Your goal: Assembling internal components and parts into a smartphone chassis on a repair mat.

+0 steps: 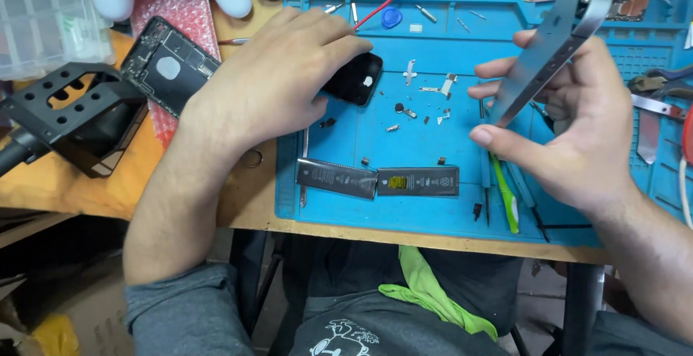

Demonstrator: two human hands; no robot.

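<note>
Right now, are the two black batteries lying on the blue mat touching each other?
Touching. The head view shows the left battery and the right battery lying end to end on the blue mat, the left one's end meeting the right one's with no mat visible between.

wooden table point(65, 183) | blue work mat point(433, 219) on top | dim floor below

Phone frame point(556, 45) brushed matt metal; mat point(404, 211) blue rubbery, matt; batteries point(375, 180) glossy black foil.
</note>
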